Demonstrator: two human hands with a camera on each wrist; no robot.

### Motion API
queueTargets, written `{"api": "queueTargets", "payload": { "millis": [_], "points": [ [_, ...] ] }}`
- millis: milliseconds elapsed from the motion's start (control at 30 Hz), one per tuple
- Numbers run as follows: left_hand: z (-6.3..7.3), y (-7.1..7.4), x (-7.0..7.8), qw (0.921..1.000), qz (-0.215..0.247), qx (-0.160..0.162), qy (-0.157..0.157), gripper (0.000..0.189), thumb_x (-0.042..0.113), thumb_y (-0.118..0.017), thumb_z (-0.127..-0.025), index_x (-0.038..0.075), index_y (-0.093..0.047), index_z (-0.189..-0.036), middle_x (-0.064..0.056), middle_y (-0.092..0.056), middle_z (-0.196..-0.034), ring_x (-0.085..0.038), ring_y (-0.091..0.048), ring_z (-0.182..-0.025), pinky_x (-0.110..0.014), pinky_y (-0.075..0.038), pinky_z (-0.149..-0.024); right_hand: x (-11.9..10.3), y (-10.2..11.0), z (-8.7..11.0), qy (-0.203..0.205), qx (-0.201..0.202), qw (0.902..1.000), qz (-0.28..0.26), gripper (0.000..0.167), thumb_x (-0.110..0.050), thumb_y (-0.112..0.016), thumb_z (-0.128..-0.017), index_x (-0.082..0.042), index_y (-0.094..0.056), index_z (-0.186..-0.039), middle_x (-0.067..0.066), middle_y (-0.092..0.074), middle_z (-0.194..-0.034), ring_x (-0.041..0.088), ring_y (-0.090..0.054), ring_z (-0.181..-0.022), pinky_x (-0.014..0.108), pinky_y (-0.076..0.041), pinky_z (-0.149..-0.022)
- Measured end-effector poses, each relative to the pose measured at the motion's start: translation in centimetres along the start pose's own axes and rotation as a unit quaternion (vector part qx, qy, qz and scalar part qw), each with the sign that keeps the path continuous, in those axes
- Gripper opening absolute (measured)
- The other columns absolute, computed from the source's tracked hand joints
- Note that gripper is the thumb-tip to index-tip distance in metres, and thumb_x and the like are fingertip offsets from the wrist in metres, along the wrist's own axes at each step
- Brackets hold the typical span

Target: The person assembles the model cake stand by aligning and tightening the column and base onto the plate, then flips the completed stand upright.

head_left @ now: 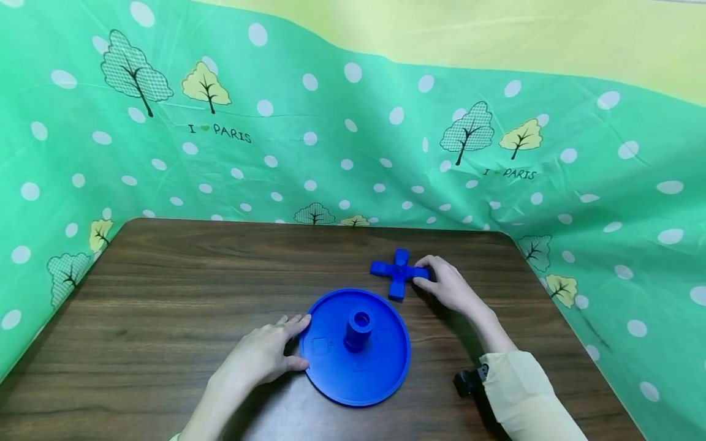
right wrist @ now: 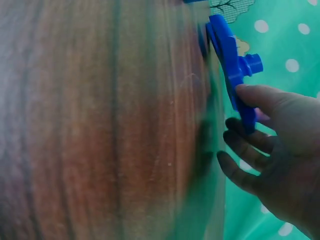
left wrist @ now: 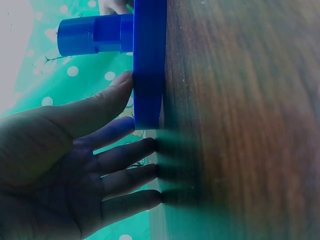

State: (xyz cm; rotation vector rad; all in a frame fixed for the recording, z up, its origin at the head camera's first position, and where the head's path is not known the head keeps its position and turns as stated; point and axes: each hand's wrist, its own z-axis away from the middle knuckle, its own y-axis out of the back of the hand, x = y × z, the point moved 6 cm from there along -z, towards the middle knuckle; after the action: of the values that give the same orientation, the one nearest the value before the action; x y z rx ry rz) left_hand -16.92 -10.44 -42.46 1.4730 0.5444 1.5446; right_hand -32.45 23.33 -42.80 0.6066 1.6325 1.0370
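Observation:
A round blue plastic disc (head_left: 380,364) with a raised rim lies on the table, a hollow post (head_left: 357,331) standing upright at its centre. My left hand (head_left: 261,352) touches the disc's left edge with the thumb and index finger; in the left wrist view the other fingers stretch out nearly straight below the rim (left wrist: 149,75). Behind the disc is a blue cross-shaped piece (head_left: 398,272) with four arms and a short peg (right wrist: 251,64). Between thumb and fingers, my right hand (head_left: 449,286) pinches its right arm. That piece looks tilted in the right wrist view, its held end off the table.
The dark wooden table (head_left: 165,294) extends on both sides of the disc. Green dotted cloth (head_left: 309,153) hangs behind and around the table's edges. A black device (head_left: 469,381) sits at the right sleeve.

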Motion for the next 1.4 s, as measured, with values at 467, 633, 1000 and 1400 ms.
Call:
{"api": "queueTargets", "payload": {
  "millis": [467, 633, 1000, 1400],
  "points": [
    [-0.1, 0.1, -0.1, 1.0, -0.001, -0.004, 0.003, 0.077, 0.034, -0.085, -0.083, 0.015, -0.053, -0.151, -0.012, -0.052, -0.157, -0.04, -0.045, -0.148, -0.064, -0.038, -0.118, -2.8, 2.8, -0.1, -0.001, 0.068, 0.9958, -0.061, 0.03, -0.03, -0.062, -0.104, -0.009, -0.058, -0.124, 0.014, -0.069, -0.104, 0.026, -0.065, -0.086, 0.029, -0.05, -0.071],
    [-0.1, 0.1, -0.1, 1.0, -0.004, -0.006, 0.006, 0.077, 0.034, -0.085, -0.083, 0.015, -0.053, -0.151, -0.011, -0.052, -0.157, -0.04, -0.045, -0.148, -0.066, -0.038, -0.117, -3.6, 4.2, 0.3, -0.002, 0.126, 0.989, -0.078, 0.036, -0.039, -0.063, -0.102, -0.011, -0.06, -0.125, 0.011, -0.071, -0.109, 0.024, -0.067, -0.095, 0.023, -0.051, -0.075],
    [-0.1, 0.1, 0.1, 0.9999, -0.001, -0.011, 0.009, 0.077, 0.034, -0.085, -0.084, 0.015, -0.053, -0.151, -0.011, -0.052, -0.157, -0.041, -0.044, -0.149, -0.064, -0.037, -0.119, -5.6, 6.6, 2.0, 0.006, 0.284, 0.9461, -0.156, 0.031, -0.033, -0.076, -0.094, -0.013, -0.071, -0.118, 0.004, -0.074, -0.108, -0.001, -0.063, -0.09, 0.01, -0.051, -0.073],
    [-0.2, 0.2, 0.2, 0.9999, -0.006, -0.011, 0.006, 0.077, 0.034, -0.085, -0.083, 0.015, -0.053, -0.151, -0.01, -0.052, -0.158, -0.04, -0.045, -0.148, -0.065, -0.038, -0.118, -7.4, 7.0, 3.7, 0.006, 0.313, 0.9218, -0.228, 0.039, -0.025, -0.076, -0.094, -0.02, -0.07, -0.132, -0.004, -0.074, -0.107, 0.0, -0.07, -0.094, 0.01, -0.056, -0.083]
  ]
}}
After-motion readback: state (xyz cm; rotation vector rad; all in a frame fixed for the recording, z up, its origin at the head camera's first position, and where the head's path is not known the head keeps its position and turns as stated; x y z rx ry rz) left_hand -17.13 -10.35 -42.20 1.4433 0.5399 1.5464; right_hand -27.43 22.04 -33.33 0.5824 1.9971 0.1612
